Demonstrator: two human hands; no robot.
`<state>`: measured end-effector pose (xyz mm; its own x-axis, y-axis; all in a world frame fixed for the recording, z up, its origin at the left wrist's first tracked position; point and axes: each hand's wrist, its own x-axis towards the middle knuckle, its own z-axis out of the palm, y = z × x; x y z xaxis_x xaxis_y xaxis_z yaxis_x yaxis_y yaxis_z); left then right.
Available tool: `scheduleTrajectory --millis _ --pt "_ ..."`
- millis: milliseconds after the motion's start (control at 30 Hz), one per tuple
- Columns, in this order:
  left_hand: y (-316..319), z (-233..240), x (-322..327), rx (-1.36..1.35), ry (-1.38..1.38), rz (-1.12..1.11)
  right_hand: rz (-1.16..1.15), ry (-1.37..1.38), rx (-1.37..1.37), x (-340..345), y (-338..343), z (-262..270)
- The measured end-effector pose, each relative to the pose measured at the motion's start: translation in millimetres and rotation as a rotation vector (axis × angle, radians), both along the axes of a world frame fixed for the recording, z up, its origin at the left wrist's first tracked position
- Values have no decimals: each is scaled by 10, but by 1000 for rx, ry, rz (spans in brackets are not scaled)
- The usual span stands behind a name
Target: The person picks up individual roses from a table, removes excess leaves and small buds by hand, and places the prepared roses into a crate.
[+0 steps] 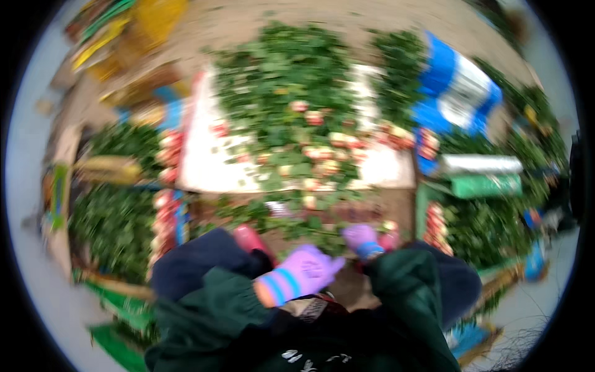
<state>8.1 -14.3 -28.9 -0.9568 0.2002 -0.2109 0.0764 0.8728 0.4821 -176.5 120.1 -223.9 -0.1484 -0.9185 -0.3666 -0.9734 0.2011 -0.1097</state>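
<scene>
My left hand (304,272), in a purple knitted glove with blue cuff stripes, is low in front of my body, one digit pointing right. Nothing shows in it, but its palm side is hidden. My right hand (360,238), gloved alike, is just beyond and to the right, near leafy stems (320,232) between my knees. Whether it grips a stem is too blurred to tell. Ahead, a white-topped table (200,158) bears a heap of leafy stems (302,60) with cream-and-red roses (320,152) toward me. A single rose (309,202) hangs past its near edge.
Bundled roses with foliage flank me at left (111,228) and right (488,223). A clear plastic roll (481,163) and a green roll (485,186) lie at right. Beyond are a blue-and-white sheet (460,88) and yellow wrapping (158,23). My pink-red boots (251,239) stand below.
</scene>
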Motion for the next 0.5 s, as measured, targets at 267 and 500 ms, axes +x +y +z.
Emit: scheduleTrajectory --millis 267,500 --pt "93 96 -140 -151 -27 -36 -88 -38 160 -108 43 -184" --pt "48 58 -142 -182 -55 -61 -22 -8 185 -147 -220 -106"
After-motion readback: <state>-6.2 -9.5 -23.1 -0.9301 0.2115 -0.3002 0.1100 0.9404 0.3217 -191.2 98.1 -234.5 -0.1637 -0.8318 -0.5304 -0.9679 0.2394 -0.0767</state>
